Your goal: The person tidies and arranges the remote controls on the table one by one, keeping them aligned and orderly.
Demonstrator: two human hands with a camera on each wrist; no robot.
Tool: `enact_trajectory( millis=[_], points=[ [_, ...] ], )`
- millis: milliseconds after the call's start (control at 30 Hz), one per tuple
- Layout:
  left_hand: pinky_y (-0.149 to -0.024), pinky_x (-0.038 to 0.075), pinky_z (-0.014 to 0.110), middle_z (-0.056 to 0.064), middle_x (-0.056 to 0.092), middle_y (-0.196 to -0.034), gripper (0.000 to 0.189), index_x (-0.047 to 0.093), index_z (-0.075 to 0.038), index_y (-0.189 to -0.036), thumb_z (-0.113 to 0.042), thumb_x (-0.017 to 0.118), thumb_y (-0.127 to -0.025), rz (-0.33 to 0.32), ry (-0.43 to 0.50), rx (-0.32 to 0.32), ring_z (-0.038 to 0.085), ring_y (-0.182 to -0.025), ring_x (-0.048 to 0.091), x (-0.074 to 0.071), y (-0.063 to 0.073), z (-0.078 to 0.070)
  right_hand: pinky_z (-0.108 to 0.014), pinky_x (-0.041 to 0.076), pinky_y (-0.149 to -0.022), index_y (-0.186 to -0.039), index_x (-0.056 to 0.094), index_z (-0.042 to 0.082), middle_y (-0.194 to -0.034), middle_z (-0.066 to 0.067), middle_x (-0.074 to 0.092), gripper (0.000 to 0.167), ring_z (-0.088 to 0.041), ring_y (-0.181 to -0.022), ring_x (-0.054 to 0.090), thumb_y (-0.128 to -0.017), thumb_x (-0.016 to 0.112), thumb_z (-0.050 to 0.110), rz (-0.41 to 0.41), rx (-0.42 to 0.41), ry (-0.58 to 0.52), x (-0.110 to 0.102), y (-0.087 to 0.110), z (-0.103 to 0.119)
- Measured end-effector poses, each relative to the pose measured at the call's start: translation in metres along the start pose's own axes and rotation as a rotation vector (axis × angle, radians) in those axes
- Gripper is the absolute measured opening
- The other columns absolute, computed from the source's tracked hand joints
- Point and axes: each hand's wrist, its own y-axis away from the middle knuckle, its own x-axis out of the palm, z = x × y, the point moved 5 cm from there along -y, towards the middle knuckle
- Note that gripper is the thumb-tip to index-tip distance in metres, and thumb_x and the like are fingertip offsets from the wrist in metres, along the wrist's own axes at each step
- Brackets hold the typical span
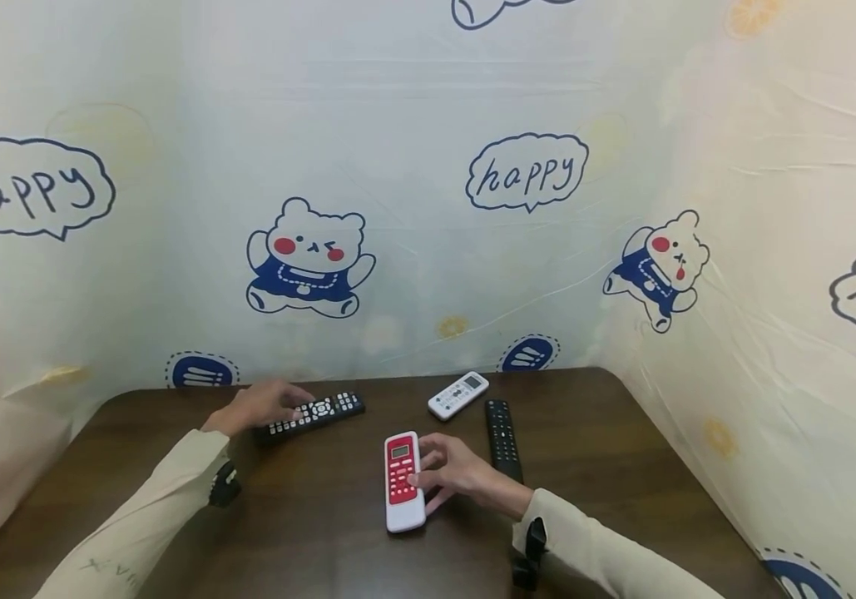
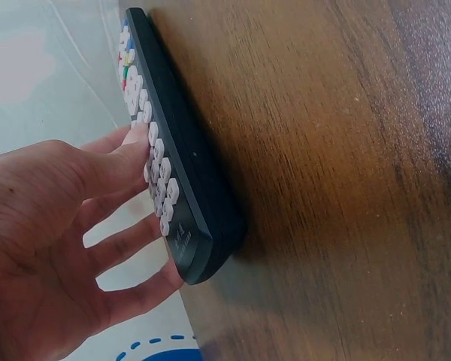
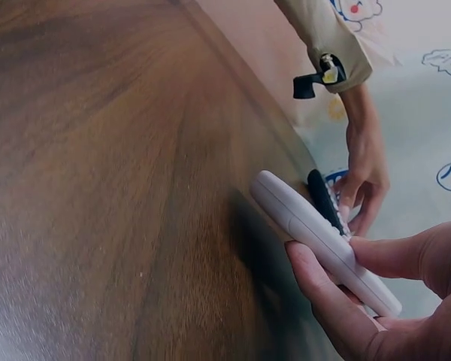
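Observation:
In the head view, my left hand (image 1: 263, 405) is at a black remote control with white buttons (image 1: 330, 408) on the left of the table. Its thumb lies on the buttons and its fingers reach along the far edge, as the left wrist view shows this black remote (image 2: 184, 165) held between them. My right hand (image 1: 457, 467) holds a white remote control with a red face (image 1: 402, 482) near the table's middle. Thumb and fingers pinch this white remote (image 3: 316, 233) by its sides in the right wrist view, raised above the tabletop with a shadow below.
A smaller white remote (image 1: 459, 395) lies at the back of the brown wooden table (image 1: 308, 516). Beside my right wrist is an all-black remote (image 1: 502, 437), its near end partly hidden. A printed curtain (image 1: 413, 249) hangs behind the table and along its sides.

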Motion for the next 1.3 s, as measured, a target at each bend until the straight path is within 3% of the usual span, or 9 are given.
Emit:
enact_trajectory(
  millis=[367,667,1300],
  points=[
    [-0.100,0.032,0.086,0.019,0.069,-0.136,0.034,0.073,-0.008,-0.129,-0.012,0.073,-0.096,-0.004,0.010,-0.011,0.049,-0.130,0.057,0.002,0.001,0.002,-0.040,0.064,-0.066,-0.153,0.040,-0.005,-0.117,-0.019,0.063,0.070,-0.025,-0.088,0.071,-0.093,0.075,0.002,-0.046,-0.012,0.096,-0.004,-0.009,-0.006],
    [-0.100,0.031,0.086,0.018,0.068,-0.137,0.034,0.073,-0.011,-0.131,-0.013,0.073,-0.096,0.003,0.031,-0.022,0.049,-0.131,0.056,0.003,0.002,0.001,-0.038,0.063,-0.057,-0.155,0.041,-0.004,-0.095,-0.015,0.065,0.072,-0.022,-0.071,0.068,-0.092,0.076,-0.001,-0.073,-0.002,0.280,-0.004,-0.012,-0.003],
    [-0.101,0.026,0.088,0.015,0.072,-0.133,0.035,0.074,-0.011,-0.130,-0.010,0.074,-0.095,-0.024,0.062,-0.004,0.051,-0.135,0.053,-0.001,0.003,0.000,-0.038,0.062,-0.056,-0.153,0.043,-0.003,-0.092,-0.014,0.065,0.070,-0.025,-0.070,0.069,-0.091,0.076,-0.004,-0.080,0.041,0.304,-0.004,-0.014,0.002]
  ],
)
